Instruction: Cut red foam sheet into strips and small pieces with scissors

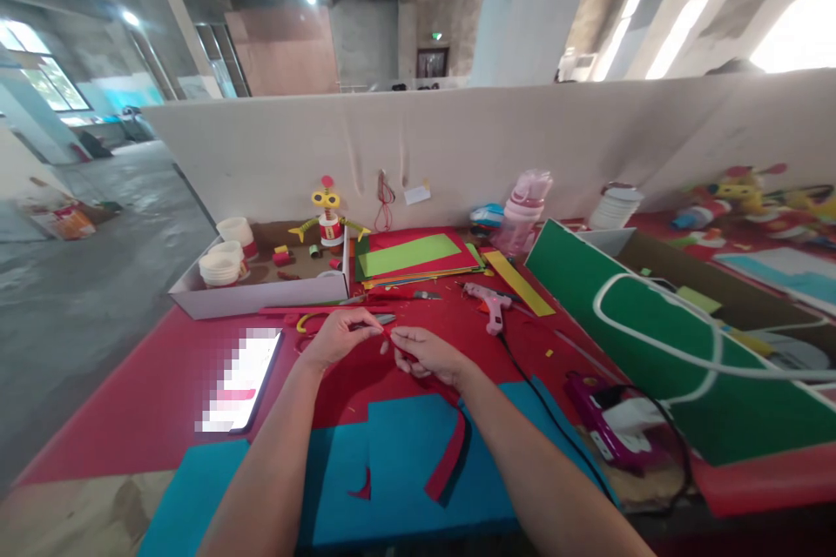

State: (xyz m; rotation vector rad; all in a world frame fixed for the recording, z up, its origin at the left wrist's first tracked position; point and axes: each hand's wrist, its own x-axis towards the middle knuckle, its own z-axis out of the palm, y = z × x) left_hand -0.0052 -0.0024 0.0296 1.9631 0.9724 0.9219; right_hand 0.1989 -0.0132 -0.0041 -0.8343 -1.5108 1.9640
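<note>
Over the red tabletop, my left hand (pixel 346 336) and my right hand (pixel 424 353) meet, fingertips pinched close together. Both hold a red strip; its tail (pixel 449 458) curls down past my right hand over blue sheets (pixel 405 431). The end between the fingertips is small and partly hidden. A small red scrap (pixel 364 484) lies on the blue sheet. Scissors with yellow handles (pixel 304 324) lie just behind my left hand. A pink glue gun (pixel 495 305) stands right of my right hand.
A phone (pixel 243 383) lies left. Behind are a white box (pixel 261 298) with cups, a small robot figure (pixel 330 222), stacked coloured paper (pixel 411 255) and a pink bottle (pixel 522 213). At right are a green box (pixel 627 339) and a purple power strip (pixel 610 426).
</note>
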